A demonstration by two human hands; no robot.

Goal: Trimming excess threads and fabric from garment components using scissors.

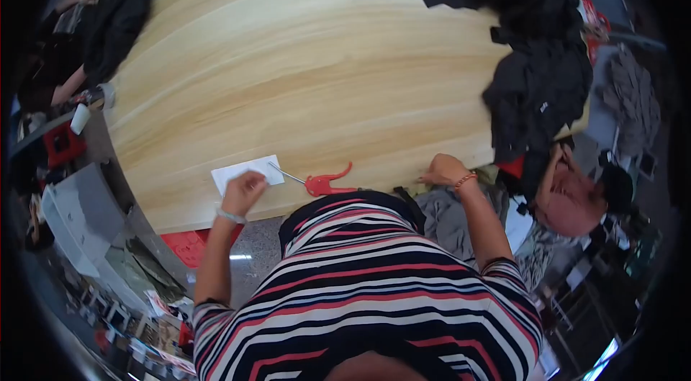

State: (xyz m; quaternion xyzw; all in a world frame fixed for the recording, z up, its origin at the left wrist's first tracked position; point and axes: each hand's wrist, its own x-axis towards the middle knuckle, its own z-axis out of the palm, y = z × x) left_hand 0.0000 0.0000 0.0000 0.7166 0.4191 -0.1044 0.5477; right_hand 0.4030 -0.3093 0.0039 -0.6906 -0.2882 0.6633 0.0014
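My left hand (pixel 245 191), a pale bangle at its wrist, is over a white sheet of paper (pixel 230 173) by the near table edge. Its fingers are curled together, and what they may hold cannot be made out. Beside the paper lies a red air blow gun (pixel 324 184), its thin metal nozzle reaching over the sheet; neither hand touches it. At the near edge to the right, my right hand (pixel 445 169) with a reddish beaded bracelet has its fingers drawn together, pointing left. Anything pinched there is too small to name.
Black garments (pixel 536 93) are heaped along the table's right side, and another dark garment (pixel 126 17) hangs over the far left corner. Grey cloth (pixel 453 221) lies below my right forearm. A person in pink (pixel 572 197) sits at right; another person's arm (pixel 70 86) shows at left.
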